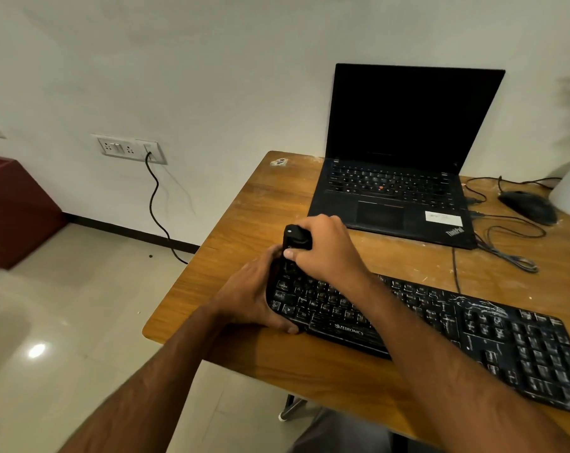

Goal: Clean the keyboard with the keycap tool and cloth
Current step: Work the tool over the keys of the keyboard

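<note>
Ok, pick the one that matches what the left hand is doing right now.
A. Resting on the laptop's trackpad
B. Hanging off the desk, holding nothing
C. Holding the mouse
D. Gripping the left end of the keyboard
D: the left hand wraps round the left end of the keyboard, thumb on its front edge, while the right hand holds the black keycap tool over the corner keys.

wall white w/ socket plate | floor glossy tile | wood table | maroon cabinet left

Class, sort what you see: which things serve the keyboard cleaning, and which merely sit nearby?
In use: keyboard; keycap tool, held by the right hand; left hand steadying the keyboard's end.
Lying about: laptop; mouse; wall socket.
</note>
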The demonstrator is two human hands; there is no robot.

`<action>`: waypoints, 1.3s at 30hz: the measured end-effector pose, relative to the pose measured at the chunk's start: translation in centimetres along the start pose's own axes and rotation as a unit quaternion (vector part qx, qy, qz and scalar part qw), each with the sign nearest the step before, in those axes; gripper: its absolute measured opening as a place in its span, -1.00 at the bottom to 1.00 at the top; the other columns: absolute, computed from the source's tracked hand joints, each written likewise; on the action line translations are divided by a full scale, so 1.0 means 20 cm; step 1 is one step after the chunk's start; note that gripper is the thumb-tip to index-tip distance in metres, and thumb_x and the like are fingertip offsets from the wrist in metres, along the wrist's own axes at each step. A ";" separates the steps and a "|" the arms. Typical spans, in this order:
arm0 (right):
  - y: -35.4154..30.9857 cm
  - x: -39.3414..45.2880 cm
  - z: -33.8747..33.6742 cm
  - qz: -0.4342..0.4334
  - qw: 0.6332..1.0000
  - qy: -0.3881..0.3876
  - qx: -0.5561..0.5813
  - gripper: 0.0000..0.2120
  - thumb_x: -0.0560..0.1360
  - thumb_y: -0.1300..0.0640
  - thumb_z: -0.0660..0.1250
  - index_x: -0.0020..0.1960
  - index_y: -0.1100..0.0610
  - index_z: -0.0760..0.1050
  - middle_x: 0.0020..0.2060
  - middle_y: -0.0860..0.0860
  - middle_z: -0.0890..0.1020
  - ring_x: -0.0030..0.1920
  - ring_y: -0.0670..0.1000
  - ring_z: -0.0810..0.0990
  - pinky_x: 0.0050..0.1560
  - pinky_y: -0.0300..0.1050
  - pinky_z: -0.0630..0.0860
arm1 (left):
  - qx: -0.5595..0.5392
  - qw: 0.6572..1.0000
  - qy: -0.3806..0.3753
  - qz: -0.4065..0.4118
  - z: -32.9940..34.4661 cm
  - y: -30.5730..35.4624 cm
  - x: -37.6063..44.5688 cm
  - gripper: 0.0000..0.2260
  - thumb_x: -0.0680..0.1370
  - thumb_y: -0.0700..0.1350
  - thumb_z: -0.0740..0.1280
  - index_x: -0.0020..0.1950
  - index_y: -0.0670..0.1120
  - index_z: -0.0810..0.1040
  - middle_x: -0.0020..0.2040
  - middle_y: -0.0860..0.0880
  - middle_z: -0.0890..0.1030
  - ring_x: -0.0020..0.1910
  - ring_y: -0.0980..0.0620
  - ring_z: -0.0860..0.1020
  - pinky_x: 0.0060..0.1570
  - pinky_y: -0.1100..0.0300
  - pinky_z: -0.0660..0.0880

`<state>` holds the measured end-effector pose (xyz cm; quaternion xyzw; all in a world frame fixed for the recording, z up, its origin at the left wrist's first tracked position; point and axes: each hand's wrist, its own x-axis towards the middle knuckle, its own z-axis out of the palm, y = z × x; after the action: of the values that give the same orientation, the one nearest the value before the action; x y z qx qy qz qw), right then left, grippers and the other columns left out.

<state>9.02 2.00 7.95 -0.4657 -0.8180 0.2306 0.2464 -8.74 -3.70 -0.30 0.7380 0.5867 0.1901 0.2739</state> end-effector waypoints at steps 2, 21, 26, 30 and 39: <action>0.01 -0.02 -0.02 0.000 1.000 -0.021 0.005 -0.87 0.37 0.13 0.54 -0.21 0.14 0.60 -0.33 -0.04 0.59 -0.27 -0.13 0.53 -0.38 -0.23 0.40 | 0.001 1.000 0.002 0.002 0.00 0.00 0.00 0.29 0.16 0.31 0.66 0.66 0.07 -0.05 0.58 0.11 0.28 0.50 0.18 0.26 0.56 -0.02 0.22; -0.09 0.02 0.00 0.039 0.997 -0.057 0.019 -0.81 0.38 0.11 0.52 -0.08 0.19 0.63 -0.25 0.05 0.63 -0.22 0.00 0.62 -0.23 0.02 0.65 | -0.001 1.000 0.014 0.023 0.02 -0.04 0.01 0.09 0.22 0.14 0.71 0.56 0.11 0.09 0.31 0.46 0.21 0.24 0.62 0.19 0.31 0.57 0.04; -0.03 0.06 -0.10 0.072 0.989 -0.130 -0.018 -0.76 0.39 0.08 0.54 -0.02 0.18 0.62 -0.20 0.05 0.64 -0.20 0.00 0.63 -0.32 -0.14 0.53 | -0.004 1.000 0.010 0.007 0.01 -0.03 0.01 0.22 0.17 0.27 0.69 0.63 0.09 0.03 0.55 0.16 0.32 0.48 0.19 0.29 0.52 0.12 0.20; -0.06 0.05 -0.06 0.059 0.995 -0.078 0.011 -0.76 0.39 0.10 0.54 0.00 0.17 0.64 -0.23 0.00 0.61 -0.22 -0.04 0.60 -0.37 -0.20 0.50 | -0.006 1.000 0.015 0.018 0.02 -0.03 0.01 0.13 0.20 0.16 0.72 0.58 0.12 0.08 0.41 0.32 0.32 0.33 0.52 0.23 0.43 0.42 0.09; -0.14 0.07 -0.07 0.048 0.993 -0.096 -0.041 -0.78 0.37 0.09 0.53 -0.09 0.19 0.60 -0.28 0.03 0.58 -0.30 -0.05 0.56 -0.39 -0.15 0.51 | 0.008 0.999 0.022 0.032 0.01 -0.02 0.00 0.10 0.21 0.16 0.71 0.54 0.14 0.07 0.35 0.39 0.23 0.35 0.38 0.21 0.38 0.47 0.06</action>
<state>7.53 2.13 10.98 -0.4897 -0.8233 0.2524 0.1362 -8.92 -3.59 -0.72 0.7542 0.5701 0.2104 0.2487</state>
